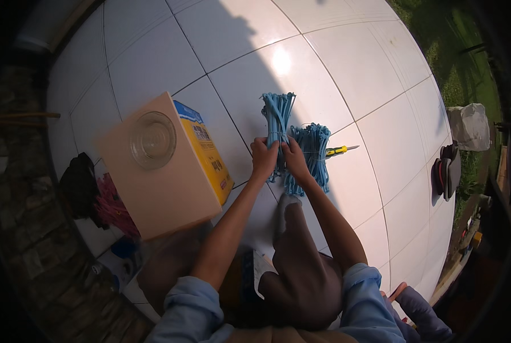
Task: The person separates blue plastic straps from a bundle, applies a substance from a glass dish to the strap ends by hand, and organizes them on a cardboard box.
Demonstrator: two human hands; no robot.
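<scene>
Both my hands hold a tied bundle of thin blue cords [277, 111] with small knobbed or looped ends, upright over the tiles. My left hand [263, 156] closes round its left side, thumb in front. On the other side my right hand [295, 158] grips the bundle's lower part, fingers partly hidden. Just right of it rests a second bundle of blue cords [318, 150], bound round the middle. A yellow-and-black screwdriver [338, 151] lies at that bundle's right edge, its tip pointing right.
At left stands a box [204, 151] with a beige board [158, 200] on top and a glass dish [152, 140] on it. Pink cords [115, 206] and a dark cloth [78, 183] lie beyond. Dark sandals [448, 171] and a white bag [470, 127] sit far right; another person's sleeve [418, 311] shows lower right.
</scene>
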